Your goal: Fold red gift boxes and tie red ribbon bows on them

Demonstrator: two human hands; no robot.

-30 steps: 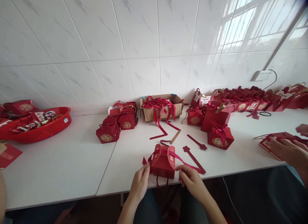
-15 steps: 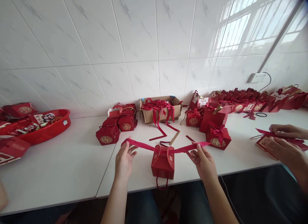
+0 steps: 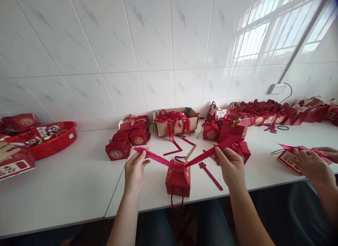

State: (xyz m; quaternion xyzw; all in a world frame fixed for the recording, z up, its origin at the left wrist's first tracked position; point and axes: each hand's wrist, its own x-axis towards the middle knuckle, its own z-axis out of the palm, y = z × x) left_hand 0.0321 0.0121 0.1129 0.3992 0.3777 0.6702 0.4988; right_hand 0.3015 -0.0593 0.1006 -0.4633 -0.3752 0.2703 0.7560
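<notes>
A small red gift box (image 3: 178, 178) stands near the front edge of the white table (image 3: 74, 182). A red ribbon (image 3: 158, 157) runs through its top flaps and stretches out to both sides. My left hand (image 3: 135, 170) pinches the ribbon's left end, fingers closed on it. My right hand (image 3: 230, 165) grips the right end, which rises up to the right. A flat red strip (image 3: 210, 175) lies on the table between the box and my right hand.
A cardboard box of red ribbons (image 3: 176, 121) sits at the wall, with finished red boxes on its left (image 3: 128, 136) and right (image 3: 224, 130). A red basin (image 3: 44, 137) is far left. Another person's hands (image 3: 313, 165) work a box at the right; a hand (image 3: 6, 151) shows at left.
My hands left the box's front, took the ribbon ends and pulled them apart sideways; since half a second ago both ends have lifted higher. The view has tilted slightly.
</notes>
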